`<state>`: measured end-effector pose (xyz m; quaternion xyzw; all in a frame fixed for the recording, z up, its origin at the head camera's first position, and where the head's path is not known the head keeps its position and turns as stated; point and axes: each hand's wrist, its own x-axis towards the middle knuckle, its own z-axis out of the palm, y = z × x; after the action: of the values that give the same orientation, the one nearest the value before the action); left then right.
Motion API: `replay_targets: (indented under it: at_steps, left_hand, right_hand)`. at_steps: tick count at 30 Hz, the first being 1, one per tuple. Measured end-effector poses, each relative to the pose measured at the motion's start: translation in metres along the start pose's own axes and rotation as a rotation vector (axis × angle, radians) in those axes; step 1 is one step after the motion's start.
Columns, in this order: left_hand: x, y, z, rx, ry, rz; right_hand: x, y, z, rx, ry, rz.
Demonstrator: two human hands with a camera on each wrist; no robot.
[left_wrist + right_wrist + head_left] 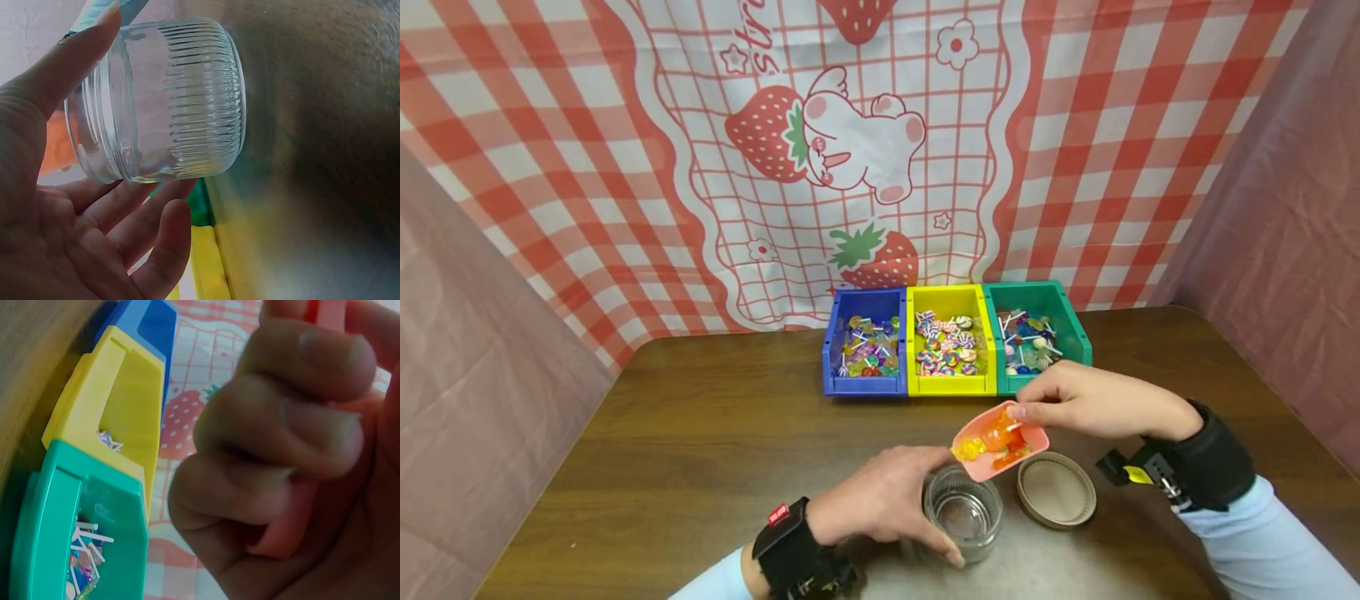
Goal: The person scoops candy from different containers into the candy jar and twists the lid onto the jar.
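My left hand (887, 492) holds a ribbed glass jar (964, 518), thumb on one side and fingers on the other. In the left wrist view the jar (187, 100) is see-through, its base on the table. My right hand (1090, 400) grips a small pink scoop (981, 472) close over the jar's rim. Orange, yellow and red candy-like pieces (1000, 442) lie in the scoop, some with white sticks. In the right wrist view my curled fingers (269, 450) wrap the scoop's pink handle (290, 525).
A round lid (1057, 492) lies right of the jar. Behind stand a blue bin (868, 386), a yellow bin (951, 385) and a green bin (1075, 333), side by side, holding small lollipops and beads. A red-and-white checked cloth (1090, 167) hangs behind the wooden table (700, 433).
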<state>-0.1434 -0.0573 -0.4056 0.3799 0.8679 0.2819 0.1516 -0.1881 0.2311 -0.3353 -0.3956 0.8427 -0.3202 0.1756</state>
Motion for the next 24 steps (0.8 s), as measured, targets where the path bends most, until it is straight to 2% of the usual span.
replay_targets:
  at_steps: [3,10,24]
  left_hand:
    - [0.0,0.0,0.0,0.008,0.002,-0.005]
    - [0.0,-0.001,-0.003,-0.013,-0.025,-0.022]
    - [-0.003,0.0,-0.005,0.0,-0.037,-0.014]
  right_hand:
    - [0.001,-0.002,0.004,-0.017,-0.027,-0.031]
    - [0.002,-0.006,0.011,-0.048,-0.067,-0.006]
    - [0.004,-0.022,0.023,-0.172,-0.011,0.054]
